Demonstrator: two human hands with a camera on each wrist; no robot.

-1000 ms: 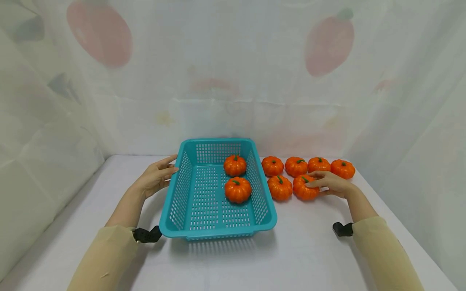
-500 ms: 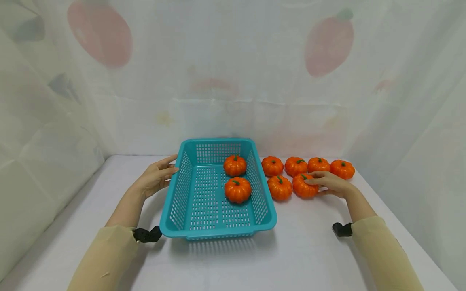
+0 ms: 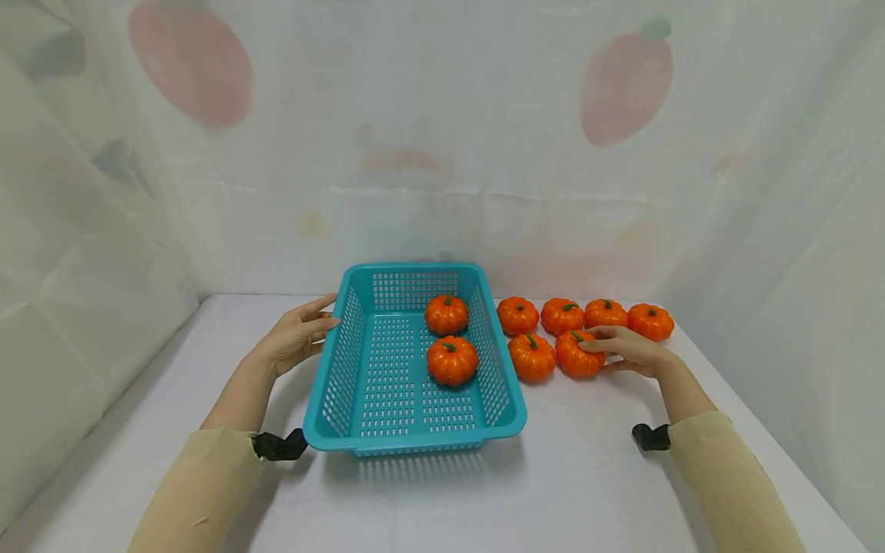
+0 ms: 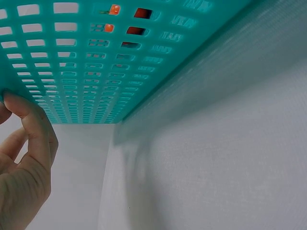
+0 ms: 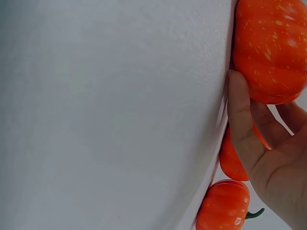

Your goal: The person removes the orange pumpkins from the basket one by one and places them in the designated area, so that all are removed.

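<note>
A turquoise perforated plastic basket (image 3: pixel 415 443) stands mid-table with two small orange pumpkins, one (image 3: pixel 445 315) behind the other (image 3: pixel 452 361), along its right side. My left hand (image 3: pixel 290 338) is at the basket's left side; in the left wrist view its bent fingers (image 4: pixel 36 129) pinch the rim. To the right of the basket, my right hand (image 3: pixel 631 349) grips a green-stemmed orange pumpkin (image 3: pixel 572 358) from its right side. In the right wrist view the fingers lie against the lower part of that pumpkin (image 5: pixel 271 52), which is low at the white tabletop.
Another pumpkin (image 3: pixel 531 358) sits between the basket and the gripped one. Behind them runs a back row of several pumpkins (image 3: pixel 517 316), ending with one (image 3: pixel 650 322) at the table's right edge. A white printed curtain (image 3: pixel 429 223) hangs behind the white-covered table (image 3: pixel 581 476).
My right hand and the pumpkin it grips have shifted very slightly left. The left hand, the basket and the other pumpkins stay where they were.
</note>
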